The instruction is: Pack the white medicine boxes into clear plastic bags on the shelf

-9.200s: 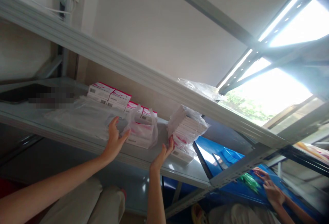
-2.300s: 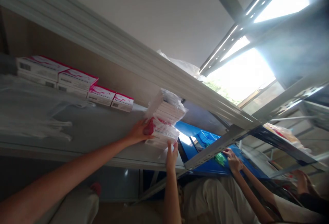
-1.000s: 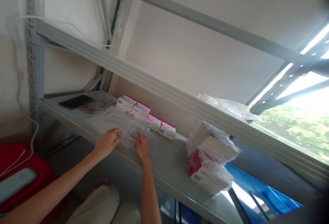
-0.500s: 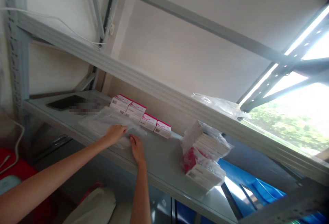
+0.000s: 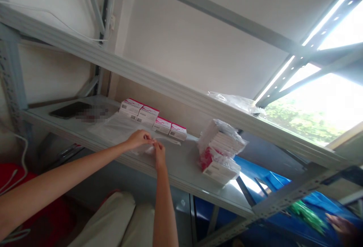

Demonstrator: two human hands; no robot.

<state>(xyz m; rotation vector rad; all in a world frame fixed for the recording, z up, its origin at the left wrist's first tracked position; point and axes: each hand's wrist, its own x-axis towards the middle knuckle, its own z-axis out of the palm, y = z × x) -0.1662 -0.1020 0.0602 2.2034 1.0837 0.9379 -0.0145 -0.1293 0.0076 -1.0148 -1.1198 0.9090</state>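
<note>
Clear plastic bags [image 5: 113, 126] lie flat on the grey shelf [image 5: 185, 165]. Over their right end, my left hand [image 5: 138, 139] pinches the edge of a bag. Beside it my right hand [image 5: 159, 152] pinches the same plastic, its fingertips meeting the left hand's. Just behind the bags stands a row of white and pink boxes [image 5: 150, 115], the left ones stacked higher than the right ones. Farther right, bagged boxes [image 5: 222, 150] sit in crinkled clear plastic, one bundle upon another.
A dark flat device [image 5: 69, 110] lies at the shelf's left end. An upper shelf beam [image 5: 170, 86] crosses above the boxes, with clear plastic [image 5: 236, 102] on it. At lower right, another person's hand [image 5: 334, 222] is near green plastic [image 5: 309, 215] and a blue surface.
Both hands have moved right and come together, lifting the bag's edge. The camera view has shifted, and another person's hand and green plastic now show at lower right.
</note>
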